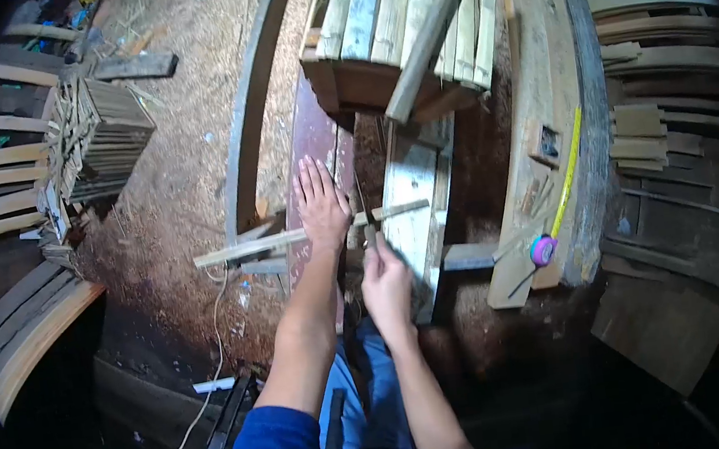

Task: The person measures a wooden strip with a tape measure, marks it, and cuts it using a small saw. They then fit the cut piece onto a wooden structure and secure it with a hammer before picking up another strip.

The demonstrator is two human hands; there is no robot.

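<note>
My left hand (321,200) lies flat with fingers stretched forward, pressing a narrow wooden strip (247,249) that runs crosswise over a reddish-purple board (311,134). Close to its right, my right hand (386,282) is closed around the handle of a tool (370,236). The tool's thin dark front part meets the strip just right of my left hand; its exact kind is hard to make out. Beyond that, the strip's right end reaches over a pale, worn plank (408,185).
A wooden-handled hammer (431,34) lies across a slatted wooden piece (397,7) ahead. To the right, a purple tape measure (543,250) with its yellow tape out rests on long planks (537,71). Curved boards (668,56) are stacked at right; a slat bundle (105,134) stands left. Sawdust covers the floor.
</note>
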